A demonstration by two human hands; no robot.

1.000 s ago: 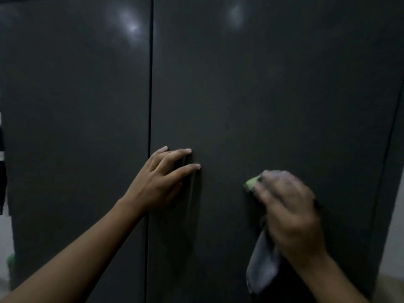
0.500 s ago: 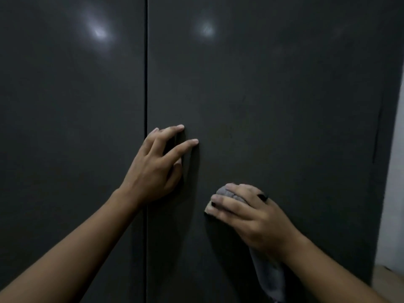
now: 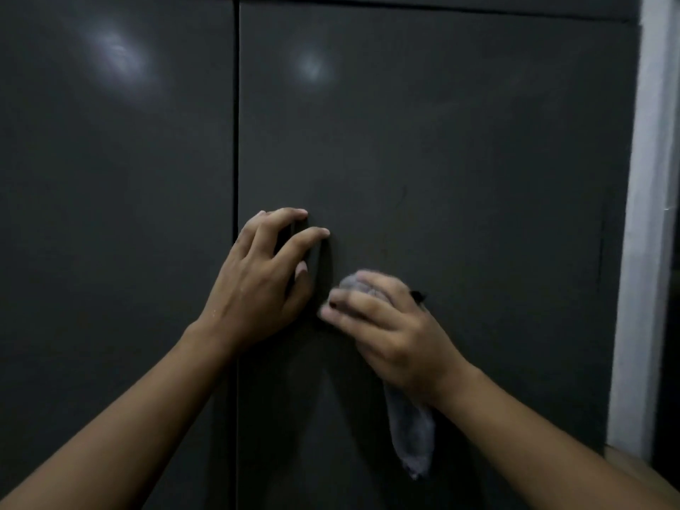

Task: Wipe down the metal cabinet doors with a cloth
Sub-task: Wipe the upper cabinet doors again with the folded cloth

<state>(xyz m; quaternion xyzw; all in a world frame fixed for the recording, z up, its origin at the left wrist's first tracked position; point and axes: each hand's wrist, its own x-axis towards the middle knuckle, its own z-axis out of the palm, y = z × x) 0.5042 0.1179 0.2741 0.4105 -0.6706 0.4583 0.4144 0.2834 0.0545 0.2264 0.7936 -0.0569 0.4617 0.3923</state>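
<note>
Wiping is partway: right hand (image 3: 393,333) fingers grip the cloth (image 3: 410,432) against the right door (image 3: 460,160). Left hand (image 3: 257,285) presses flat, fingers spread. Left door (image 3: 117,215) probably waits.

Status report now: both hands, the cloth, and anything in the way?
Left hand bare, spread flat on right door beside the seam. Right hand shut on grey cloth, pressing it on the same door, tail hanging. Nothing in the way.

two cabinet doors (image 3: 117,215) (image 3: 441,160), two hands (image 3: 257,285) (image 3: 390,329), one cloth (image 3: 410,432), one pale wall strip (image 3: 640,252).
</note>
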